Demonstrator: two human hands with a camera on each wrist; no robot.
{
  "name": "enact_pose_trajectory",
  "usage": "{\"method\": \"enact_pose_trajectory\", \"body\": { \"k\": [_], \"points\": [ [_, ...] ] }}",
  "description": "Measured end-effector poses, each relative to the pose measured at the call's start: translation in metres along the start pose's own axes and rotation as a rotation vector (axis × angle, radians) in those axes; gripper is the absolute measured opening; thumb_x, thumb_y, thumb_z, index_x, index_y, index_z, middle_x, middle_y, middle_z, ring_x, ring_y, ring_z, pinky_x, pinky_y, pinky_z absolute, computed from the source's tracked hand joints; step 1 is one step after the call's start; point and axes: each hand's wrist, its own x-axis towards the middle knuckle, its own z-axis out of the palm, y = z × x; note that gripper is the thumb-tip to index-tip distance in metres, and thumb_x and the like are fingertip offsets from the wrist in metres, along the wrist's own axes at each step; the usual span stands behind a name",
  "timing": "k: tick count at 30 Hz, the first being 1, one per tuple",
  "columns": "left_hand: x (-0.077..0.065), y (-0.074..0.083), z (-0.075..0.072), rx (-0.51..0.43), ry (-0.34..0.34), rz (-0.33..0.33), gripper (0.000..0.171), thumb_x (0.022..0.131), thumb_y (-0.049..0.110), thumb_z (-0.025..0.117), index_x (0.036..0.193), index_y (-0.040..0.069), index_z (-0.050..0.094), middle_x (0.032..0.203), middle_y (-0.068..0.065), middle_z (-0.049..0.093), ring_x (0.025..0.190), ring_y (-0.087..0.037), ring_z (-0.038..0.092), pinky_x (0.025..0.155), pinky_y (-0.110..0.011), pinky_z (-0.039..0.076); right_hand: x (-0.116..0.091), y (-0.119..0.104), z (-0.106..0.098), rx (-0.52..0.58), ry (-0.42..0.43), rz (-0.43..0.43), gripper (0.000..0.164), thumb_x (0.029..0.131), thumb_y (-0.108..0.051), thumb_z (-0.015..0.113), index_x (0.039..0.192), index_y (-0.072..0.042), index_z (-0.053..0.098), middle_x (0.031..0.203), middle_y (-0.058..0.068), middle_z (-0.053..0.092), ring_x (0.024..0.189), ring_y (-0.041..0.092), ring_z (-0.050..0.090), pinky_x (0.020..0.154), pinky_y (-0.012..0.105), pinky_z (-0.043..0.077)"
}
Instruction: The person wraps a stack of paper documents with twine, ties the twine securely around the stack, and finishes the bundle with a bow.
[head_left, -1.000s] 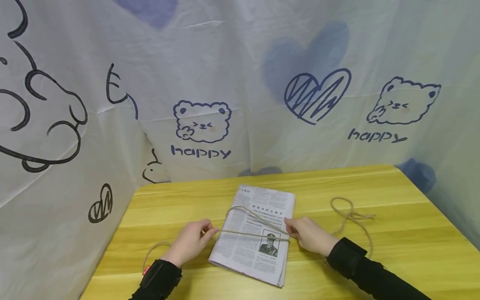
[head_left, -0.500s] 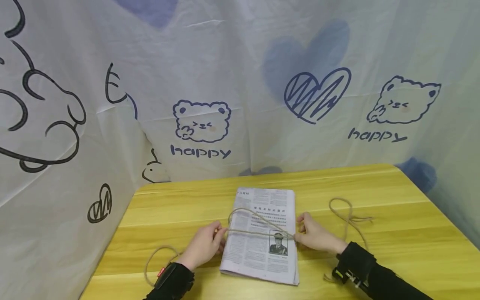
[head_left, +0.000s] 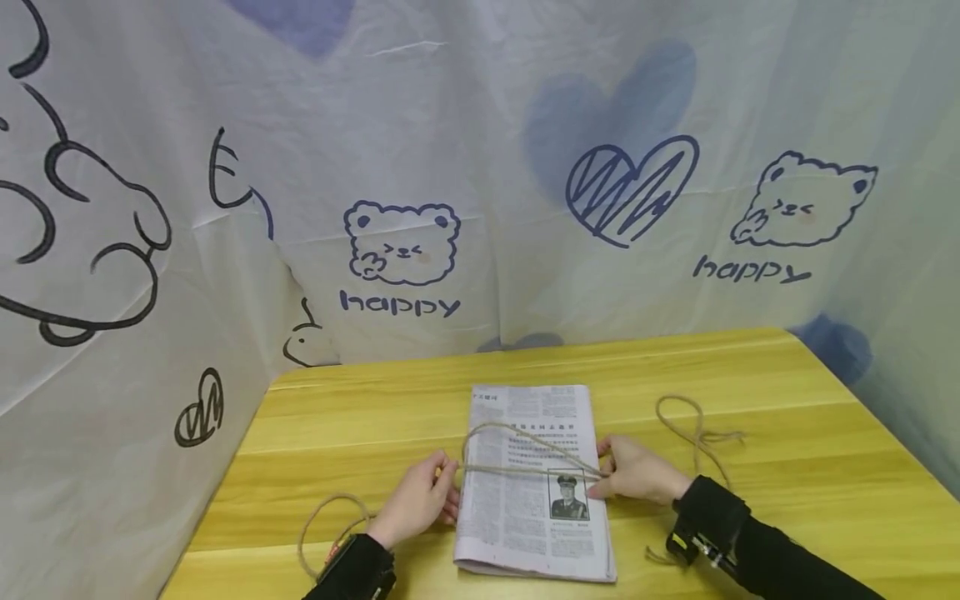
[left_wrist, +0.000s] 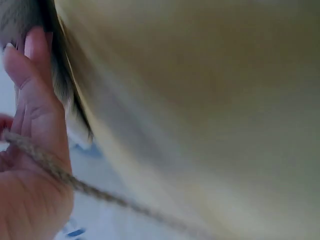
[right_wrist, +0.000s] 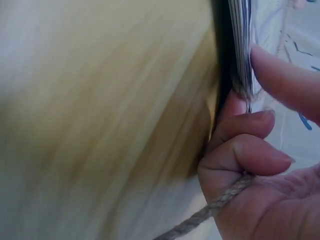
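Observation:
A folded stack of newspaper lies on the table with a thin tan rope looped across its top in two strands. At the stack's left edge is my left hand, holding the rope; in the left wrist view the rope crosses the palm and the fingers reach along the paper's edge. My right hand grips the right edge of the stack, thumb on top. Curled fingers of that hand hold a rope length in the right wrist view, beside the layered newspaper edge.
One loose rope end forms a loop left of the left wrist. Another loop with a knot lies on the yellow wood-grain table to the right. A printed cloth hangs behind and along the sides.
The newspaper stack has shifted right and toward me and turned straighter. Both hands have moved with it, and the right thumb now lies on its edge.

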Motion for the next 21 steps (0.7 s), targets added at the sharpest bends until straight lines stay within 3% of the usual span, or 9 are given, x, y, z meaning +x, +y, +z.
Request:
{"method": "enact_pose_trajectory", "body": {
  "k": [3,6,10,12,16,21],
  "points": [
    [0.004,0.003,-0.011,0.107,-0.021,0.014,0.032,0.109,0.026,0.047,0.091,0.0,0.054,0.066,-0.007,0.069,0.049,-0.011,0.06,0.047,-0.026,0.05,-0.003,-0.001,0.001,-0.118,0.063,-0.03,0.055,0.075,-0.003,0.084,0.118,0.009,0.051,0.073,0.003,0.049,0.064,0.015,0.045,0.056,0.023,0.036],
    [0.014,0.01,-0.028,0.225,-0.039,0.034,0.035,0.106,0.031,0.052,0.088,0.002,0.058,0.062,-0.007,0.066,0.045,-0.009,0.049,0.046,-0.023,0.038,-0.011,-0.003,0.003,-0.244,0.113,-0.094,0.042,0.078,-0.01,0.084,0.106,0.002,0.056,0.073,0.002,0.049,0.062,0.013,0.045,0.054,0.023,0.036],
    [0.038,0.024,-0.048,0.297,-0.051,0.033,0.035,0.105,0.032,0.056,0.086,0.003,0.061,0.067,-0.013,0.065,0.052,-0.01,0.039,0.051,-0.023,0.029,-0.028,-0.005,0.009,-0.326,0.08,-0.236,0.017,0.091,-0.02,0.074,0.09,-0.01,0.06,0.068,-0.006,0.048,0.056,0.003,0.041,0.05,0.019,0.033],
    [0.053,0.03,-0.054,0.316,-0.045,0.03,0.034,0.105,0.031,0.055,0.087,0.003,0.062,0.077,-0.016,0.066,0.058,-0.012,0.041,0.056,-0.025,0.031,-0.037,-0.008,0.015,-0.33,0.037,-0.303,0.016,0.097,-0.024,0.067,0.086,-0.014,0.062,0.066,-0.01,0.046,0.055,-0.002,0.039,0.05,0.017,0.032],
    [0.085,0.039,-0.052,0.366,0.001,0.024,0.033,0.106,0.03,0.054,0.089,0.003,0.063,0.092,-0.014,0.066,0.069,-0.016,0.046,0.063,-0.028,0.035,-0.052,-0.016,0.033,-0.314,-0.088,-0.387,0.023,0.103,-0.029,0.058,0.083,-0.018,0.058,0.065,-0.015,0.04,0.054,-0.005,0.035,0.052,0.015,0.03],
    [0.121,0.036,-0.03,0.432,0.045,0.016,0.034,0.103,0.033,0.059,0.08,0.009,0.056,0.083,-0.01,0.055,0.07,-0.018,0.046,0.063,-0.028,0.033,-0.055,-0.02,0.058,-0.349,-0.234,-0.429,0.023,0.103,-0.031,0.059,0.084,-0.019,0.054,0.067,-0.017,0.037,0.058,-0.006,0.035,0.056,0.015,0.033]
  ]
}}
